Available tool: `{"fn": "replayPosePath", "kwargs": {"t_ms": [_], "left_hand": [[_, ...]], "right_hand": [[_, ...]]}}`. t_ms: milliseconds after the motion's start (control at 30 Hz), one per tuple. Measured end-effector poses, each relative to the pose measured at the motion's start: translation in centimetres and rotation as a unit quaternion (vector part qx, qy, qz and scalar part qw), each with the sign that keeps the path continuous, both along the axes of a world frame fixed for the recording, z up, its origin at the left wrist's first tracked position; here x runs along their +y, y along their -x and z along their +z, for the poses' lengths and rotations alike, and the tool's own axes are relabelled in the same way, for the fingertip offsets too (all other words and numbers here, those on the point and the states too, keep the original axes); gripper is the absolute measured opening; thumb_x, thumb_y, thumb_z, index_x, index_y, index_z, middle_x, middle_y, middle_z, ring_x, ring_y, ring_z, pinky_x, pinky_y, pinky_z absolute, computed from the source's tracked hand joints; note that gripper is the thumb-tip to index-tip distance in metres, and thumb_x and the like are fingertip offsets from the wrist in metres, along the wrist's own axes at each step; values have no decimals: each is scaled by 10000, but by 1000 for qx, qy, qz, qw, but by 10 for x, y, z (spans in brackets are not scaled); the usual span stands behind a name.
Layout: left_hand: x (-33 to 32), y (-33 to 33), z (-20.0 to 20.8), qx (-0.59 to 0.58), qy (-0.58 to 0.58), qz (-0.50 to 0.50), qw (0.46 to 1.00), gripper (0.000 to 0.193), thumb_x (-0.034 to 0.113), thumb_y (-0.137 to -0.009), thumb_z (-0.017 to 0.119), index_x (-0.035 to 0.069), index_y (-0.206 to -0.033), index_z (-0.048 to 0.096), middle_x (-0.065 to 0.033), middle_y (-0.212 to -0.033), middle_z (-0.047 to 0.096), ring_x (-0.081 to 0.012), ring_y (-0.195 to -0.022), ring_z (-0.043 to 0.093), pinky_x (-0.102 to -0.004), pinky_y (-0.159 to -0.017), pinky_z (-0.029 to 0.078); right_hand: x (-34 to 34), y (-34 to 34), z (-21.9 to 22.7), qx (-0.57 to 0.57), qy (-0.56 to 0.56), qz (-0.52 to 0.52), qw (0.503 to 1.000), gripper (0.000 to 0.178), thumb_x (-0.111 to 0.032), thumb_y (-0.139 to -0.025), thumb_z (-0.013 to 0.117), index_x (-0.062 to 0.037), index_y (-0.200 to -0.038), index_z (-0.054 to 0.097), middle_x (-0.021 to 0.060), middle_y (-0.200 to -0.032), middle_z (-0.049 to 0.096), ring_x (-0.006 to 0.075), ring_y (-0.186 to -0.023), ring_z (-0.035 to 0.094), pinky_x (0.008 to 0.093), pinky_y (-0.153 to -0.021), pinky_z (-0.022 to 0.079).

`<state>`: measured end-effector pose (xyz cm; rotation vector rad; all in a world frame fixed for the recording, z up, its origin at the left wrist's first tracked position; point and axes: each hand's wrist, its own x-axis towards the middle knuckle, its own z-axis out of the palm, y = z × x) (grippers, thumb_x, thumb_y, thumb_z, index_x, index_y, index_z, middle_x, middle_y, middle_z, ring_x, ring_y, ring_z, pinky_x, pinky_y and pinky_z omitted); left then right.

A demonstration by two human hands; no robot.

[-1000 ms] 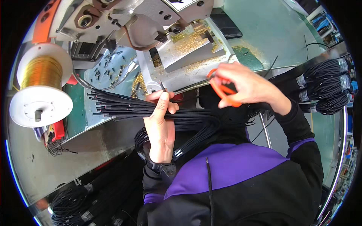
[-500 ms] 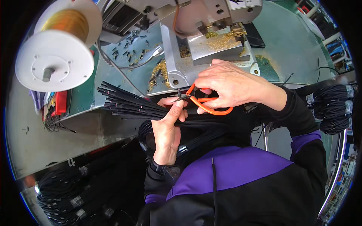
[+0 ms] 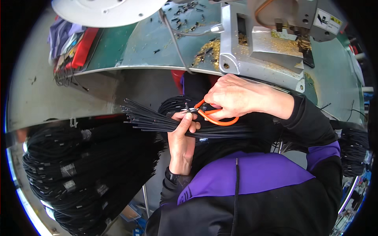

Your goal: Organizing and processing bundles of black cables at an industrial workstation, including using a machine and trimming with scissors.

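A bundle of thin black cords point(image 3: 151, 119) lies in my left hand point(image 3: 182, 135), which is closed round it, the cut-looking ends fanning out to the left. My left thumb and fingers also pinch one cord, whose short end stands up by the thumb. In my right hand point(image 3: 236, 98) is a pair of scissors point(image 3: 217, 120) with orange handles; the fingers are wrapped in the loops. The blades meet at the upright cord end, just above my left thumb. Whether they have cut into it I cannot tell.
Beyond my hands a grey machine point(image 3: 264, 55) stands on the green table point(image 3: 136, 49), with brass-coloured bits and black scraps around it. A white spool point(image 3: 106, 11) is at the upper left. Big coils of black cord point(image 3: 63, 169) hang at the left; more point(image 3: 352, 151) at the right.
The view has shifted, so the machine and spool sit higher and further right. My hands stay together, the scissors still at the cord end by my left thumb.
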<state>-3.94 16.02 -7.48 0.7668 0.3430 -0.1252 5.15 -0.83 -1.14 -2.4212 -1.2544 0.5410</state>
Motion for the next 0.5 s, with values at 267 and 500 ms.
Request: {"fn": "replayPosePath", "kwargs": {"t_ms": [267, 500], "left_hand": [[-2, -7, 11, 0, 24, 5, 1000, 129, 63, -785, 575, -9, -890, 555, -88, -766, 558, -103, -562, 457, -253, -577, 408], [-22, -25, 25, -76, -41, -145, 986, 164, 95, -770, 602, -12, -888, 561, -101, -809, 581, -88, -573, 489, -235, -575, 416]], "right_hand": [[-22, 15, 2, -28, -46, -38, 998, 296, -318, -658, 664, -49, -714, 555, 78, -635, 539, 275, -586, 512, 347, -550, 388], [-146, 73, 28, 44, -27, -388, 920, 242, -110, -672, 655, -15, -821, 490, 26, -668, 488, 106, -596, 467, 238, -571, 374]]}}
